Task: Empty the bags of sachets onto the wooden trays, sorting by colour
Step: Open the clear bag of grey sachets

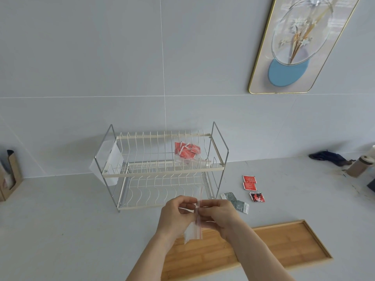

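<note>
Both hands are working one small clear zip bag (193,230) just above the near-left end of the wooden tray (284,246). Left hand (176,214) is pinching the bag's left face at the seal, right hand (218,216) is pinching the right face, so both are clenched on the same bag. The bag's long axis is running near-vertical between the hands, its red zip strip (199,216) facing the camera edge-on. It's looking empty or nearly so, though the plastic is too blurred to be sure.

Key relation: the tray is lying directly under and to the right of the hands, long axis running left-right and tilted up toward the far right. The right hand is nearer to it.

Second bag, full of red sachets (187,151), is sitting on the top tier of the wire dish rack (162,171), straight ahead beyond the hands. Loose red sachets (250,182), a dark red one (257,197) and grey-green ones (236,201) are lying on the desk (71,220) between rack and tray, none on the tray yet.
</note>
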A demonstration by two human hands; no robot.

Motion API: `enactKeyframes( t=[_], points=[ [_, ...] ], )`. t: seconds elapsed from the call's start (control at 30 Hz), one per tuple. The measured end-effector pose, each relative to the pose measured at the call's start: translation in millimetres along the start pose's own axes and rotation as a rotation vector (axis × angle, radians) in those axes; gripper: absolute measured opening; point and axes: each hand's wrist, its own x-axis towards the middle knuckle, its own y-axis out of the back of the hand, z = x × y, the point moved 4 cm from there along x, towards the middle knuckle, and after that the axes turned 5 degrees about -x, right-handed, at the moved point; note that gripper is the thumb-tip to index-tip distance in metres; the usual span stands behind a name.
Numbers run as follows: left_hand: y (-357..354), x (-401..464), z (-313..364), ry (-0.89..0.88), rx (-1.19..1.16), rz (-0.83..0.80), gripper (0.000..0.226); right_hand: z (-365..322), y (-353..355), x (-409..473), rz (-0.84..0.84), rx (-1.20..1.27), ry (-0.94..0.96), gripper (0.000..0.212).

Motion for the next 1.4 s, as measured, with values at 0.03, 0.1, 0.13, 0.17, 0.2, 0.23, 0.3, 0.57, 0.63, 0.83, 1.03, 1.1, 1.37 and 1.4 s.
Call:
enactKeyframes(
  t=[0.03, 0.1, 0.13, 0.17, 0.2, 0.23, 0.3, 0.57, 0.63, 0.83, 1.03, 1.1, 1.37, 1.4],
  points=[
    [1.1, 0.3, -0.1, 0.009, -0.007, -0.006, 0.029, 0.5, 0.8, 0.6, 0.007, 0.005, 0.002, 0.016],
    [2.2, 0.6, -1.2, 0.031, -0.021, -0.019, 0.032, 1.8, 2.0, 2.1, 0.026, 0.024, 0.007, 0.016],
    [2.3, 0.4, -1.7, 0.04, -0.025, -0.026, 0.034, 2.3, 2.1, 2.6, 0.034, 0.03, 0.009, 0.017],
    [2.1, 0.2, -2.1, 0.046, -0.026, -0.034, 0.035, 2.8, 1.9, 3.3, 0.038, 0.031, 0.009, 0.02],
    [1.9, 0.1, -2.5, 0.048, -0.027, -0.043, 0.037, 3.2, 1.3, 3.6, 0.037, 0.03, 0.011, 0.023],
    [1.4, 0.2, -3.0, 0.049, -0.028, -0.054, 0.039, 3.3, 0.4, 3.6, 0.031, 0.029, 0.017, 0.026],
    [-0.1, 0.4, -4.4, 0.048, -0.028, -0.075, 0.043, 3.2, -2.2, 2.6, 0.018, 0.033, 0.037, 0.031],
    [3.0, 0.8, -7.1, 0.047, -0.064, -0.047, 0.041, 8.2, -3.5, 0.8, 0.005, 0.142, 0.039, 0.029],
    [5.7, 2.7, -9.2, 0.049, -0.091, -0.049, 0.039, 7.9, -2.5, 1.5, -0.019, 0.198, 0.036, 0.028],
    [6.6, 2.8, -14.0, 0.065, 0.022, 0.04, 0.027, 9.8, -7.4, 1.8, -0.045, 0.101, 0.037, 0.022],
    [-3.6, 1.2, -4.6, 0.013, 0.302, 0.133, 0.02, 8.1, -10.3, 1.9, 0.024, -0.06, 0.048, 0.019],
    [-3.7, 2.1, -5.9, 0.063, 0.282, 0.175, 0.02, 5.1, -9.7, 0.7, 0.095, -0.148, 0.073, 0.016],
    [36.0, 13.2, -18.4, 0.101, 0.334, 0.275, 0.017, -6.1, 18.9, 2.9, 0.338, -0.498, 0.192, 0.015],
    [32.4, 13.6, -16.4, 0.093, 0.321, 0.25, 0.015, -8.5, 14.1, 3.4, 0.332, -0.506, 0.213, 0.017]
  ],
)
